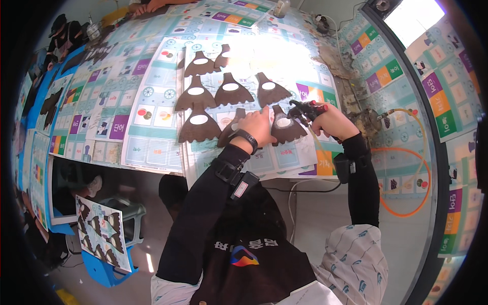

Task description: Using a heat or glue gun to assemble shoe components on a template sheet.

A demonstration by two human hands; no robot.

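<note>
One dark brown fan-shaped piece [294, 134] at the right end of the near row on the desk, white oval [282, 122] facing up, between both hands. Just left, the left hand [256, 126], palm down over the neighbouring piece [226, 135], fingers partly curled, thumb near the first piece's edge; perhaps placed there for steadying, though impossible to tell whether gripping anything. Just right, the right hand [333, 122], closed around a black-and-red spray gun [306, 109], nose toward the left, presumably gripped so for control of the trigger. Below the fist, a thin yellowish hose [322, 146].

Farther out, six more pieces [234, 98] in loose rows, necks pointing far, probably laid flat to leave every oval exposed and within reach. Underneath, printed sheets [152, 147], likely spread for shielding the desk. To the right, a looped orange hose [424, 202]. At the near left, beside a blue stool [104, 272], a tilted board [104, 211] with similar pieces, apparently propped for support. Far left, a person in dark clothing [65, 36].
</note>
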